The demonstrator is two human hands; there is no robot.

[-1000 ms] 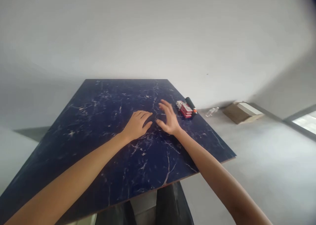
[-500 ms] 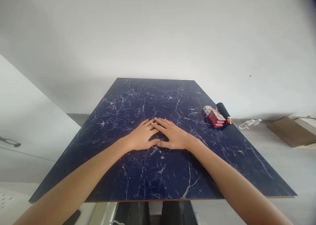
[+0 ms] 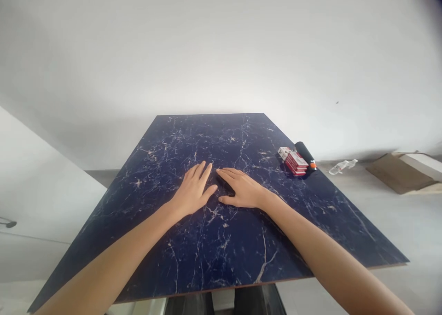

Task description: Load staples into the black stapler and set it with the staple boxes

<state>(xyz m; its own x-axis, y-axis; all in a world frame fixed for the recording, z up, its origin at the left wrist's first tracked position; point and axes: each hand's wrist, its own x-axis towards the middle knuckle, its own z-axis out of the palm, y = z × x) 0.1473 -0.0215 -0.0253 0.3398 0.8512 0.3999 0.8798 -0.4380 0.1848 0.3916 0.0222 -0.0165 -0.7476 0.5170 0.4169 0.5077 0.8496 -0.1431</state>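
Note:
My left hand (image 3: 194, 189) is over the middle of the dark blue marble-patterned table (image 3: 221, 250), its fingers stretched out and thumb apart, holding nothing. Just beside it, my right hand (image 3: 243, 189) rests palm down with fingers extended and pointing left, also holding nothing. A small gap separates the two hands. Toward the table's right edge lie red and white small boxes (image 3: 296, 163) in a stack, out of reach of my right fingers. Against them is a black cylinder (image 3: 305, 154) with an orange band at its near end.
A pale wall (image 3: 214, 48) rises behind the table's far edge. On the floor to the right are a clear plastic bottle (image 3: 342, 166), lying on its side, and an opened cardboard box (image 3: 400, 173). A white panel (image 3: 34, 163) stands at the left.
My hands were overlapping at the fingers; now they are apart. The left hand has moved left and its fingers point more forward. The view has tilted and shifted slightly.

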